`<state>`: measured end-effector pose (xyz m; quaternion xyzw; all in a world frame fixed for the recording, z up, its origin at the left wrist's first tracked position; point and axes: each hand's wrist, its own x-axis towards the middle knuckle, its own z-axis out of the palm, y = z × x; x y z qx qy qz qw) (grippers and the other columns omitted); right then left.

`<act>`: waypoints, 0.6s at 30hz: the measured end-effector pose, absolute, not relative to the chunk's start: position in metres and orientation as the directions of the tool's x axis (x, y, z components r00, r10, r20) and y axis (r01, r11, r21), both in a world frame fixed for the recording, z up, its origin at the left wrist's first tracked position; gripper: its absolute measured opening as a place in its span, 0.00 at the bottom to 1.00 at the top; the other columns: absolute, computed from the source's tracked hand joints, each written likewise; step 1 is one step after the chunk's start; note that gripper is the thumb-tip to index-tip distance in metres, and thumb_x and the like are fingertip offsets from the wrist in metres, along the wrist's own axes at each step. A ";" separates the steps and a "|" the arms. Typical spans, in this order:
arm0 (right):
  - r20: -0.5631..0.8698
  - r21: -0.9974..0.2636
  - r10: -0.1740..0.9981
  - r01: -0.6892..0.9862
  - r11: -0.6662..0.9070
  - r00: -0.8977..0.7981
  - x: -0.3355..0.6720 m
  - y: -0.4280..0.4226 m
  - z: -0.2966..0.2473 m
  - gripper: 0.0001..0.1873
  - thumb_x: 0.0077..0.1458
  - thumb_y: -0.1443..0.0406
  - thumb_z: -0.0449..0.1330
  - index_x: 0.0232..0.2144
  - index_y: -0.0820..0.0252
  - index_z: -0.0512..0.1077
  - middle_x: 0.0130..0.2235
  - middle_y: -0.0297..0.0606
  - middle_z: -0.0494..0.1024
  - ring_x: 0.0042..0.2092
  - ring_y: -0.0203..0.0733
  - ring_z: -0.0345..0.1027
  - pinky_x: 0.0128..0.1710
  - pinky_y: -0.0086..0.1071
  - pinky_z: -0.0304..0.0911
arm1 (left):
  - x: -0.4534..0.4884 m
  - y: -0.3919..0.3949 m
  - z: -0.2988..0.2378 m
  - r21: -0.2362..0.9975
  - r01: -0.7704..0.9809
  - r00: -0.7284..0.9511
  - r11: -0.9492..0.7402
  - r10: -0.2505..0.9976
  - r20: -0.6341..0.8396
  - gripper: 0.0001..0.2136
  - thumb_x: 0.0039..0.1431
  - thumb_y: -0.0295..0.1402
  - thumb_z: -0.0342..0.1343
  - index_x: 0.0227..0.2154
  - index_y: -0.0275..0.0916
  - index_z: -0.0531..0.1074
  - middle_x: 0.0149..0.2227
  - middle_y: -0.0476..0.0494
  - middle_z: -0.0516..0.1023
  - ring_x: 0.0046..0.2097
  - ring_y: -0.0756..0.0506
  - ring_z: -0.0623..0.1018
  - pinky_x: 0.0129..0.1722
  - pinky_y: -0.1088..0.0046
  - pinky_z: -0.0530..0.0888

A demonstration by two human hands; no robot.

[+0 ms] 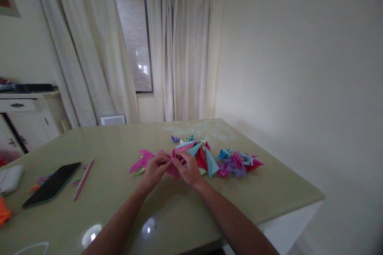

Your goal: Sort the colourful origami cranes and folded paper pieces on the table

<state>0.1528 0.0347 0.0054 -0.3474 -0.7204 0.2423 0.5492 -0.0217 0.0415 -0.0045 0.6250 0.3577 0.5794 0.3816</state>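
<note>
**Over the table point(113, 183), pink paper point(172, 153) pinched between two hands**

At far left, a white cabinet point(49, 117) has its drawer point(30, 105) closed, contents hidden. Both forearms point(129, 207) reach forward, converging; left hand point(154, 170) and right hand point(190, 170) curl inward, fingertips gripping the paper, just beside folded-paper shapes point(212, 163).

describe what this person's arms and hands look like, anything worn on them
Both forearms are bare, with no sleeve in view. The left hand and right hand are ungloved. No watch or bracelet shows at either wrist; fingernail details are too small to tell.
</note>
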 end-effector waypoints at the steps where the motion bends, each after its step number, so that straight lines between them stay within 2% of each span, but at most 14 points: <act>1: 0.628 -0.729 0.765 0.236 0.642 -0.142 0.153 0.035 0.006 0.10 0.65 0.59 0.62 0.42 0.57 0.80 0.42 0.39 0.83 0.41 0.42 0.76 0.40 0.32 0.70 | -0.021 0.040 -0.003 0.896 -0.007 0.090 -0.445 0.892 0.444 0.16 0.49 0.46 0.72 0.28 0.38 0.81 0.35 0.41 0.83 0.37 0.44 0.82 0.39 0.68 0.81; 4: 0.642 -0.724 0.762 0.260 0.639 -0.086 0.155 0.037 0.009 0.12 0.67 0.61 0.58 0.39 0.58 0.81 0.39 0.40 0.84 0.40 0.43 0.77 0.39 0.32 0.69 | -0.022 0.037 0.001 0.904 -0.053 0.101 -0.424 0.899 0.427 0.17 0.53 0.48 0.70 0.30 0.38 0.79 0.30 0.46 0.81 0.33 0.47 0.79 0.35 0.72 0.78; 7: 0.629 -0.742 0.776 0.262 0.617 -0.046 0.156 0.035 0.013 0.14 0.67 0.58 0.59 0.39 0.58 0.82 0.38 0.40 0.84 0.38 0.43 0.77 0.37 0.32 0.68 | -0.025 0.036 0.006 0.904 -0.093 0.071 -0.418 0.903 0.425 0.17 0.54 0.47 0.70 0.30 0.38 0.76 0.29 0.49 0.79 0.32 0.49 0.78 0.34 0.74 0.76; 10: 0.604 -0.761 0.794 0.243 0.602 -0.073 0.154 0.032 0.015 0.15 0.64 0.55 0.62 0.43 0.58 0.82 0.40 0.40 0.84 0.37 0.42 0.76 0.35 0.31 0.68 | -0.027 0.035 0.010 0.910 -0.104 0.107 -0.401 0.905 0.411 0.17 0.48 0.45 0.74 0.27 0.38 0.75 0.30 0.49 0.80 0.34 0.48 0.79 0.38 0.71 0.78; 12: 0.610 -0.744 0.786 0.269 0.612 -0.100 0.152 0.030 0.015 0.14 0.63 0.56 0.63 0.42 0.58 0.82 0.39 0.40 0.84 0.36 0.42 0.75 0.35 0.31 0.68 | -0.026 0.033 0.010 0.918 -0.084 0.154 -0.387 0.906 0.395 0.18 0.46 0.44 0.75 0.27 0.38 0.75 0.31 0.47 0.81 0.35 0.46 0.81 0.41 0.69 0.79; 15: 0.644 -0.709 0.762 0.324 0.626 -0.064 0.155 0.030 0.016 0.13 0.64 0.58 0.61 0.33 0.59 0.81 0.32 0.39 0.82 0.32 0.41 0.73 0.33 0.32 0.66 | -0.026 0.032 0.009 0.925 -0.039 0.192 -0.377 0.906 0.378 0.17 0.51 0.46 0.72 0.29 0.38 0.76 0.31 0.46 0.81 0.35 0.46 0.80 0.38 0.69 0.79; 18: 0.656 -0.718 0.753 0.350 0.601 0.052 0.162 0.037 0.023 0.17 0.66 0.57 0.58 0.31 0.59 0.80 0.30 0.39 0.81 0.32 0.42 0.72 0.34 0.33 0.66 | -0.037 0.040 0.014 0.918 -0.049 0.070 -0.392 0.916 0.395 0.18 0.56 0.49 0.68 0.31 0.38 0.73 0.30 0.47 0.79 0.31 0.48 0.77 0.31 0.74 0.75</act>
